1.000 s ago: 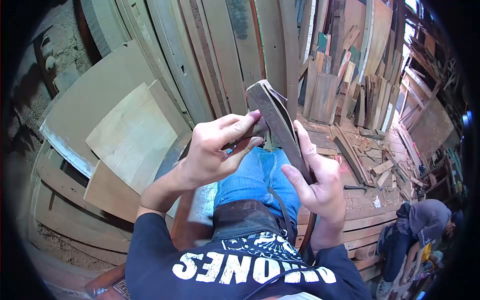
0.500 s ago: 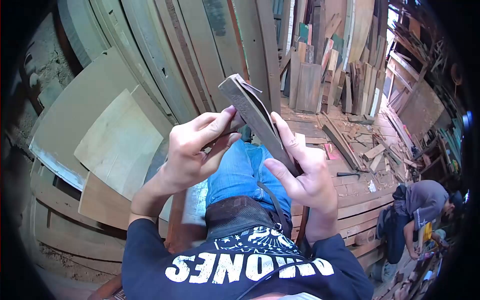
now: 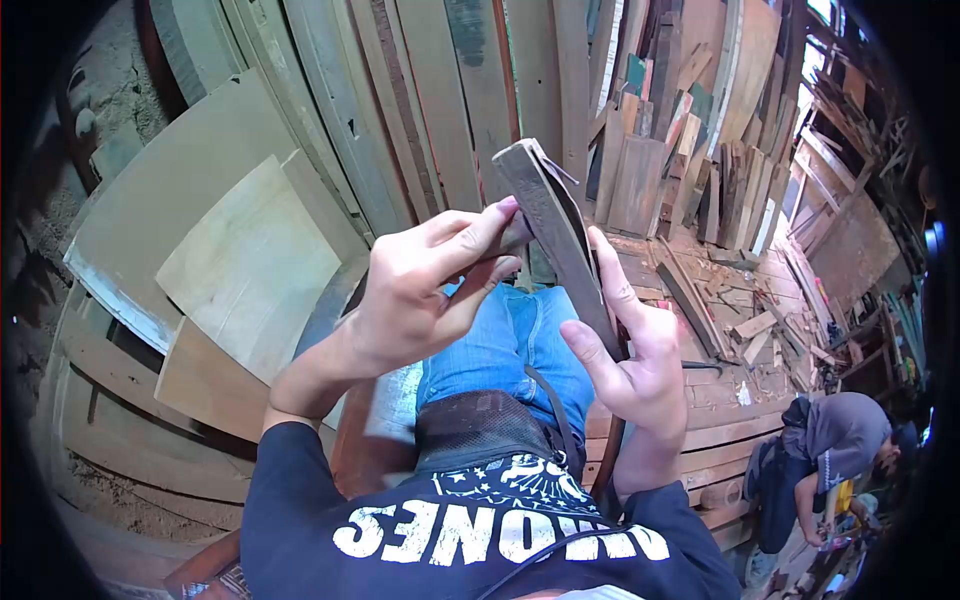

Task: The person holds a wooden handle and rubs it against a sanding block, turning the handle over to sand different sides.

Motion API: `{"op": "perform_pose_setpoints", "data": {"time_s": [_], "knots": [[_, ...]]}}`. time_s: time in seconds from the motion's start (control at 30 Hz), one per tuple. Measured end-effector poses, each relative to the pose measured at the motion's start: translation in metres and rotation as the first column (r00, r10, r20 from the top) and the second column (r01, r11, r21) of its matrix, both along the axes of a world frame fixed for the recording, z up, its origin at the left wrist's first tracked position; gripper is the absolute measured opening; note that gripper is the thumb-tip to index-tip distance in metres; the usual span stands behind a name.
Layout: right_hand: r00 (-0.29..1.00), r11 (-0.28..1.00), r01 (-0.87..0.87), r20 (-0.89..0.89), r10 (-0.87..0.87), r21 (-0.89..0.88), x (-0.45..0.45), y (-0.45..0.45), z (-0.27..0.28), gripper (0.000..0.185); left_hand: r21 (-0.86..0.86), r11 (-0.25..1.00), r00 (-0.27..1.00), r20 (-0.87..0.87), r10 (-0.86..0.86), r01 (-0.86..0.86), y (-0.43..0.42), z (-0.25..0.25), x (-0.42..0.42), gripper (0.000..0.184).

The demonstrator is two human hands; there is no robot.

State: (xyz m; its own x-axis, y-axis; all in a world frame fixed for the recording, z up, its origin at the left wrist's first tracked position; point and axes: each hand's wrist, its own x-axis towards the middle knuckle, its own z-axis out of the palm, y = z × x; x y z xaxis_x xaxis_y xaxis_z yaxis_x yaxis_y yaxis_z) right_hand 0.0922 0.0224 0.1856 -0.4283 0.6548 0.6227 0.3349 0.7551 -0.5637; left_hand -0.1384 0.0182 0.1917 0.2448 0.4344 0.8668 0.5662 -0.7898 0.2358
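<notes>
A narrow, dark wooden block (image 3: 560, 225) is held up at a slant above my lap. Along its right side a thin layer stands partly away, with a loose flap near the top. My right hand (image 3: 640, 360) is closed round the block's lower end, fingers on the far side and thumb on the near side. My left hand (image 3: 425, 285) pinches a small dark piece (image 3: 514, 236) against the block's left face. Whether that piece is joined to the block, I cannot tell.
Tall boards (image 3: 440, 100) lean behind my hands, and pale plywood sheets (image 3: 250, 265) stand at left. Offcuts (image 3: 755, 330) litter the plank floor at right. A person (image 3: 835, 450) bends over at lower right. Stacked timber (image 3: 680, 160) lines the back.
Both hands and the block now appear further right in the view, which has shifted a little. My grip on the block looks the same.
</notes>
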Motion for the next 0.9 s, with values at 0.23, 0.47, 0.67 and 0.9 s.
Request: {"op": "perform_pose_setpoints", "data": {"time_s": [0.23, 0.47, 0.67, 0.9], "knots": [[1.0, 1.0, 0.0, -0.013, 0.0, 0.016, 0.0004, 0.0012, 0.0014, 0.068, 0.002, 0.998, 0.998, 0.003, -0.056, 0.056, 0.0047, -0.0037, 0.0005, 0.053], [1.0, 1.0, 0.006, 0.009, -0.007, 0.027, -0.0009, 0.0018, 0.0008, 0.069, 0.036, 0.999, 1.0, -0.017, -0.005, 0.006, 0.0022, -0.0024, -0.0003, 0.051], [0.999, 1.0, 0.022, 0.033, -0.023, 0.015, -0.0004, 0.0, 0.0039, 0.07, 0.05, 0.999, 1.0, -0.006, -0.012, 0.013, 0.0048, -0.0033, 0.0, 0.052], [0.999, 1.0, 0.022, 0.033, -0.023, 0.019, 0.0005, 0.0004, 0.0034, 0.07, 0.041, 0.998, 0.998, -0.022, -0.054, 0.055, 0.0081, -0.005, -0.0032, 0.056]]}}
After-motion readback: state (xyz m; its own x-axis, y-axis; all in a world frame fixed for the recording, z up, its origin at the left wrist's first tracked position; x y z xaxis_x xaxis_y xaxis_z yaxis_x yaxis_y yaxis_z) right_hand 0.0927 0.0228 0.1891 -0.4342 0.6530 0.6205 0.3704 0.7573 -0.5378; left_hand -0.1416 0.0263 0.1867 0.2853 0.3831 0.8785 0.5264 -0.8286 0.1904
